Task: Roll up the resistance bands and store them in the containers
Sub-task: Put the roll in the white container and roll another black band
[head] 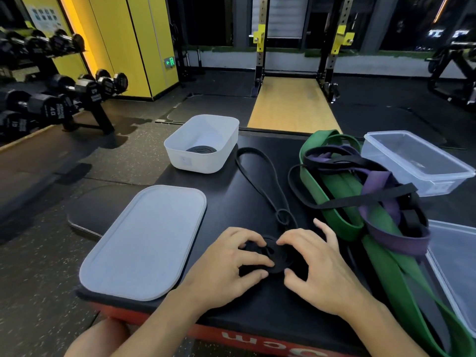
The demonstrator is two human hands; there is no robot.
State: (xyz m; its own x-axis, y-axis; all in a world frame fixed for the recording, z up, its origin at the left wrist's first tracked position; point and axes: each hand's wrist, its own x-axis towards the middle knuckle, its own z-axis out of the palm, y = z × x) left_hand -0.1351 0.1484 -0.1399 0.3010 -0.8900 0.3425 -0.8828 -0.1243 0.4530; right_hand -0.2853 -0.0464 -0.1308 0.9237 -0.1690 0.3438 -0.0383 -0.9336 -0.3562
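In the head view, the left hand [231,264] and right hand [316,261] are both gripping a partly coiled black band [277,255], fingers curling round the coil, which is lying flat on the black platform [257,305] near its front edge. Its loose tail is trailing toward a white container [195,161], where a rolled band [201,149] is sitting. A tangled pile of green and purple bands [360,191] is lying just right of the hands.

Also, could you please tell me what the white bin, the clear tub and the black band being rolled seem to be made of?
White bin: matte opaque plastic by the look, with smooth moulded walls and rounded corners. Clear tub: probably glossy transparent plastic, since the surface behind shows through. Black band: likely matte rubber or latex; it lies in limp loops and coils tightly.
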